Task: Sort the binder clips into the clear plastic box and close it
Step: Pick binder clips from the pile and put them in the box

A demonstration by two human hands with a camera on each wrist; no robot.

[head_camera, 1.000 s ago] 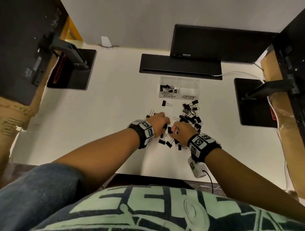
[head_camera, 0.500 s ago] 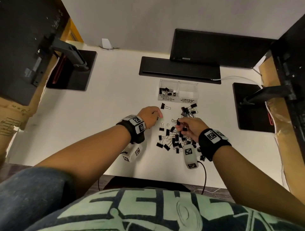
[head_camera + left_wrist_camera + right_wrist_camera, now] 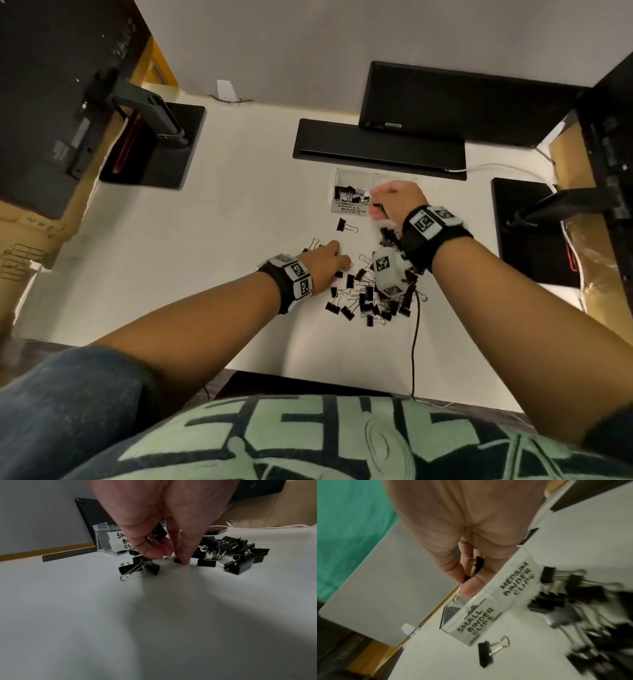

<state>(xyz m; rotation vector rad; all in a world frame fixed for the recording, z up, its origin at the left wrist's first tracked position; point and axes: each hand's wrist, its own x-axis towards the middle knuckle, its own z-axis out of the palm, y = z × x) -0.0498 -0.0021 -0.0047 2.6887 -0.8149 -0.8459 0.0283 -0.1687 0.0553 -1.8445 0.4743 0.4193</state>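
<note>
The clear plastic box stands open at the back, with "SMALL" and "MEDIUM BINDER CLIPS" labels. Its small side holds several black clips. My right hand hovers over the box's front edge, pinching a black binder clip between thumb and fingers. My left hand reaches down at the left edge of the loose clip pile. Its thumb and finger close on a small clip on the table, and another clip is tucked under its curled fingers. One clip lies alone in front of the box.
A black keyboard bar and monitor sit right behind the box. Monitor stands flank the white desk at left and right. A black cable trails from my right wrist over the front edge.
My right hand has lifted a clip from the pile and carried it up to the box. The left hand has shifted slightly and dipped into the pile's left edge.
</note>
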